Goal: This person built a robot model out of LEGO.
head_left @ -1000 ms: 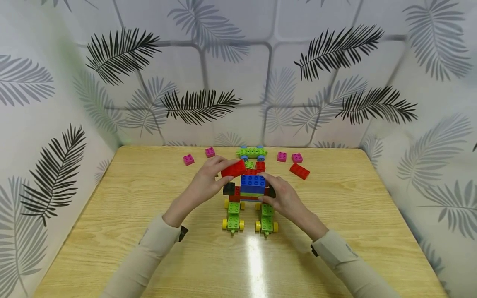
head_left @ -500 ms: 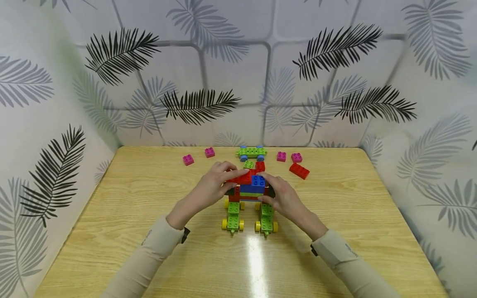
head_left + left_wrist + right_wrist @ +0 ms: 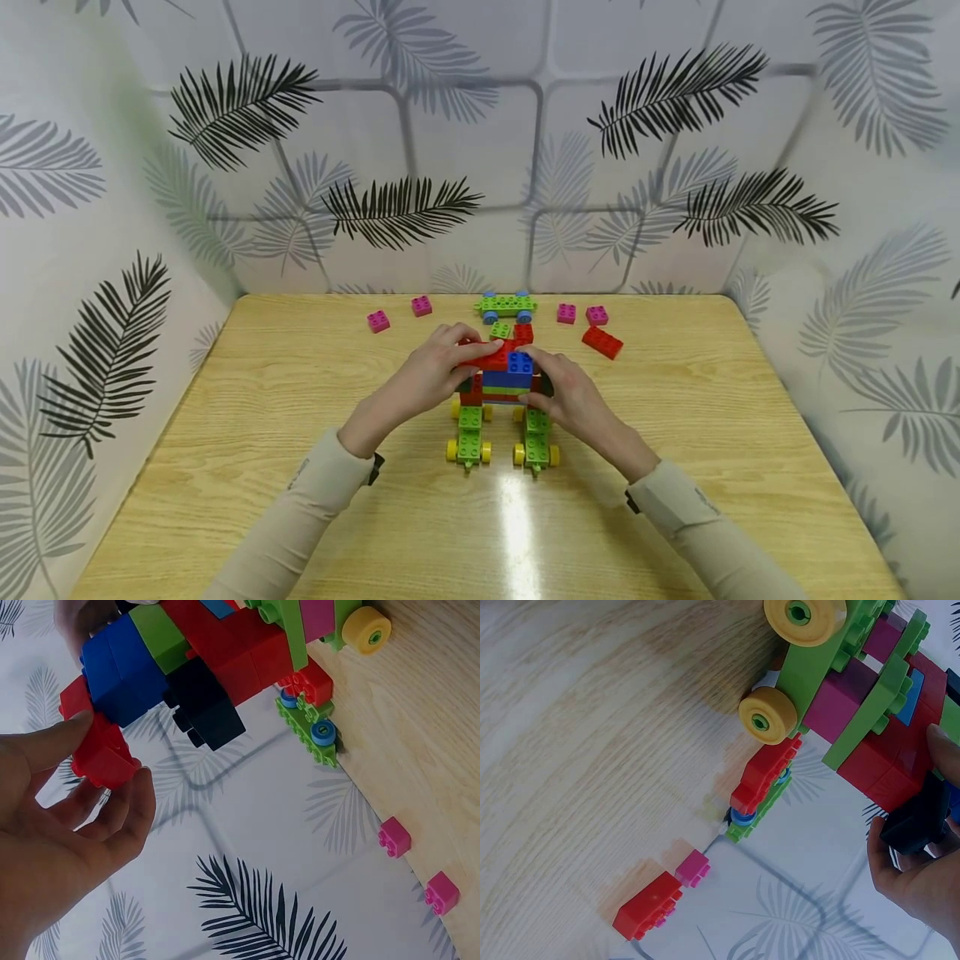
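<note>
A figure of stacked toy building bricks stands upright on two green wheeled bases [image 3: 469, 437] with yellow wheels. Its body has red and green layers, with blue bricks [image 3: 124, 667] on top and a black brick [image 3: 206, 705] jutting out at each side. My left hand [image 3: 431, 371] pinches a red brick [image 3: 105, 754] between thumb and fingers. That brick sits against the studded top of the blue bricks, covering their left part and leaving a few studs bare at the right. My right hand [image 3: 573, 396] grips the figure's right side, fingers around the other black brick [image 3: 915, 821].
Behind the figure are a green wheeled base [image 3: 507, 306] with blue wheels, a small red brick [image 3: 523, 333] and a light green brick [image 3: 500, 331]. Pink bricks [image 3: 378, 321] lie back left. More pink bricks [image 3: 566, 313] and a long red brick [image 3: 602, 342] lie back right.
My left hand has brought the red brick rightward and down from a tilted position onto the blue bricks' top. My right hand has stayed on the figure's side.
</note>
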The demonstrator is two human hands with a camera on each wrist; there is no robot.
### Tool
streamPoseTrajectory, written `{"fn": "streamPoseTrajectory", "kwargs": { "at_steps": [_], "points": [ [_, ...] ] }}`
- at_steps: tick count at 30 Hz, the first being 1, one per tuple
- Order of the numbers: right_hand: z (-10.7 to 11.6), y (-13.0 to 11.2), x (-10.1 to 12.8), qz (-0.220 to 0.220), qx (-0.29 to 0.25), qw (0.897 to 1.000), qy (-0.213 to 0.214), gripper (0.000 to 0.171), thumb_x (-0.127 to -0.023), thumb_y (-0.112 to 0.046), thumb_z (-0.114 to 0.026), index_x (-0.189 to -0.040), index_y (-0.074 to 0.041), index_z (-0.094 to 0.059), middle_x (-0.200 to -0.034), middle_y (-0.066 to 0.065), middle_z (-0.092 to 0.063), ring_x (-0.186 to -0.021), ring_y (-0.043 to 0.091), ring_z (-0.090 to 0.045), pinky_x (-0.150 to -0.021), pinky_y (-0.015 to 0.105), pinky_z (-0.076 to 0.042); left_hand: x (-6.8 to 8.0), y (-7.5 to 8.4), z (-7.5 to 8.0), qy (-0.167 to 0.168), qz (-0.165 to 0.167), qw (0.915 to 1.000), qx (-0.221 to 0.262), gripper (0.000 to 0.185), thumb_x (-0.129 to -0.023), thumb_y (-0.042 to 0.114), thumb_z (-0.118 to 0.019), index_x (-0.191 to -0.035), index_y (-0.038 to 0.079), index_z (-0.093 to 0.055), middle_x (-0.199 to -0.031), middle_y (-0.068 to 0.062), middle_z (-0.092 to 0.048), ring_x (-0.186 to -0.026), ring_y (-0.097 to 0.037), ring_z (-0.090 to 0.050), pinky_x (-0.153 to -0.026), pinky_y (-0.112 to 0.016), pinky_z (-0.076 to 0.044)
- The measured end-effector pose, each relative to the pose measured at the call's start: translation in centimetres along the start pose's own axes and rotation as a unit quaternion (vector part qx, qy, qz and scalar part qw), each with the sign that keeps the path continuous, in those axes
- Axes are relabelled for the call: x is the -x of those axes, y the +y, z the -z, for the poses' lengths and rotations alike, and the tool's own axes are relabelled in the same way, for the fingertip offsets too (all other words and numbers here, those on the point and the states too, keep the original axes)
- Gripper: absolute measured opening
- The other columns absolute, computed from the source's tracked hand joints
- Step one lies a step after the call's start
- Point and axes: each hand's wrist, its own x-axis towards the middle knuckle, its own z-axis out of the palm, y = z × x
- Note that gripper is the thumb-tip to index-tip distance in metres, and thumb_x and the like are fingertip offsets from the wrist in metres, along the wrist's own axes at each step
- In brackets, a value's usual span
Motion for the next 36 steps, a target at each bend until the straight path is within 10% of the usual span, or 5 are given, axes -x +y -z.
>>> {"fn": "streamPoseTrajectory", "kwargs": {
  "at_steps": [36],
  "points": [
    [0.06,-0.07,-0.23,0.000,0.007,1.000,-0.001,0.073,-0.077,-0.012,-0.082,-0.139,-0.014,-0.044,-0.122,0.010,-0.060,-0.100,0.029,-0.058,-0.087,0.046,-0.050,-0.27,-0.36,-0.03,-0.010,-0.030,0.9993,-0.020,0.037,-0.092,0.006,-0.064,-0.128,0.009,-0.063,-0.107,-0.009,-0.054,-0.094,-0.023,-0.050,-0.083,-0.033,-0.049]
  ]
}}
